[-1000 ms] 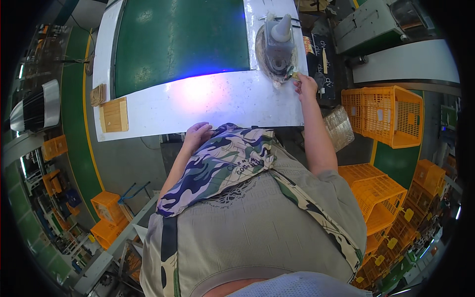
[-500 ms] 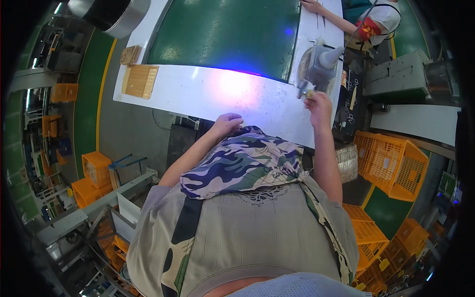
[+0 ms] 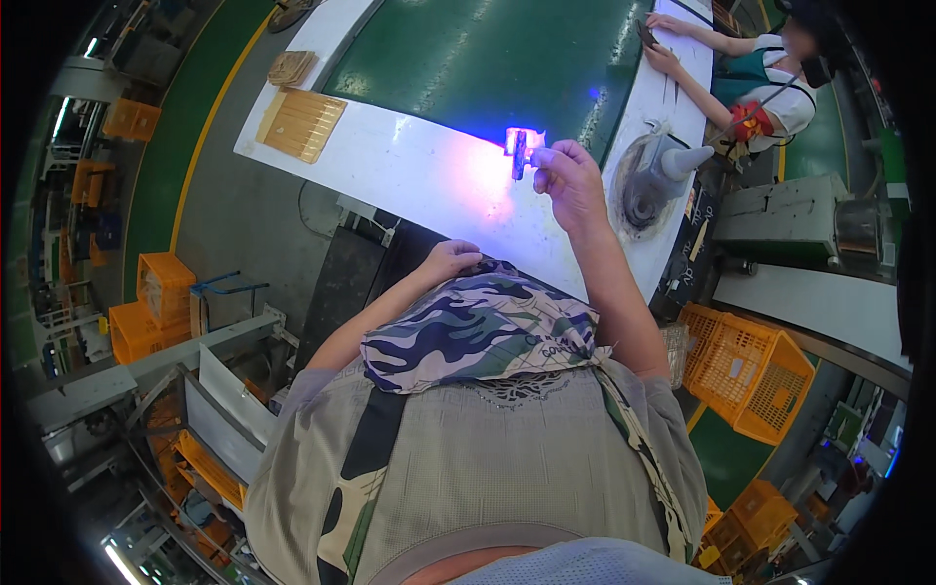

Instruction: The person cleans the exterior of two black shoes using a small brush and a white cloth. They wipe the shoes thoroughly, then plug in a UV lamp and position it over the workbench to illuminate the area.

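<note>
I'm looking at a white worktable (image 3: 409, 171) edging a green conveyor belt (image 3: 487, 58). Flat wooden slat trays (image 3: 302, 122) lie at its far left corner; a grey cone-topped fixture (image 3: 655, 177) sits right.

Small lit part held above the white table, camouflage cloth at the table edge

The small dark part (image 3: 518, 153) was pinched upright in the fingertips of the right hand (image 3: 568, 180), raised over the white table (image 3: 419, 175), and gave off a bright blue-violet glow that tinted the surface below pink. The left hand (image 3: 450, 261) rested on the near end of a camouflage cloth (image 3: 478, 327), which lay bunched against the table's near edge.
</note>
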A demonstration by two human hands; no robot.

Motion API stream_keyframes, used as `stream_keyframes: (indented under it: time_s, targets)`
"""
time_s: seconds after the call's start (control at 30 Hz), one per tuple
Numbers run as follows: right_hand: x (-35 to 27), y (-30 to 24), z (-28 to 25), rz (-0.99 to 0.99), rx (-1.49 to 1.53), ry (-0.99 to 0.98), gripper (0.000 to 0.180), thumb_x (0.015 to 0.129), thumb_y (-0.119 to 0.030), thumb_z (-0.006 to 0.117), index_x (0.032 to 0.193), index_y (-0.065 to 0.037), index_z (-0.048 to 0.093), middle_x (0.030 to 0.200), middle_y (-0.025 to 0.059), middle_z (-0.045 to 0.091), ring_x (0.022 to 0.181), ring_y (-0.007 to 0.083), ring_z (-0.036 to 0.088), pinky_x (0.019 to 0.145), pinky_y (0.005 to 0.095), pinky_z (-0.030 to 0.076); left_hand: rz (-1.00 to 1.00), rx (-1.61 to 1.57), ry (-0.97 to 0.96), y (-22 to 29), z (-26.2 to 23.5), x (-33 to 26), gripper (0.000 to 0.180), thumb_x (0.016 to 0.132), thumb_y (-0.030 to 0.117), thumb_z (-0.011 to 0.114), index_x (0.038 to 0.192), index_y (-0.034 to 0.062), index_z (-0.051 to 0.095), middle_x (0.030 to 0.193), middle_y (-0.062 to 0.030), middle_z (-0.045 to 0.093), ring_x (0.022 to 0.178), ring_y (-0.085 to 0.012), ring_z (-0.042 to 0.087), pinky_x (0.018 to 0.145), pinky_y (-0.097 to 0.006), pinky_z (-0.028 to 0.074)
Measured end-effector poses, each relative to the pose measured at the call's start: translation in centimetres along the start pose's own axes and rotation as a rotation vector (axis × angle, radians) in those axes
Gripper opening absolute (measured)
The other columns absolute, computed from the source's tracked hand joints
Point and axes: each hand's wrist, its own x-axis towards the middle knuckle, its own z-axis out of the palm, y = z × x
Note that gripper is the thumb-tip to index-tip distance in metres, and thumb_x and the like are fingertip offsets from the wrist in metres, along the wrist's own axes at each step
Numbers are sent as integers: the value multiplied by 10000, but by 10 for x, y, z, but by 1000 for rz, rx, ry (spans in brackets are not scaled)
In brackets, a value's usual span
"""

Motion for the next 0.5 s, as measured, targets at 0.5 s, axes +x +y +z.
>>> stream_keyframes:
  time_s: [0.5]
  targets:
    - [-5, -10, 19, -157, -162, 79, 83, 853, -99, 649, 892, -31, 623, 785, 57, 648, 611, 109, 569, 539, 238, 434, -102, -277, -70, 23, -11, 3, 397, 906, 234, 665, 1196, -30, 601, 1014, -99, 670, 851, -156, 648, 752, -277, 521]
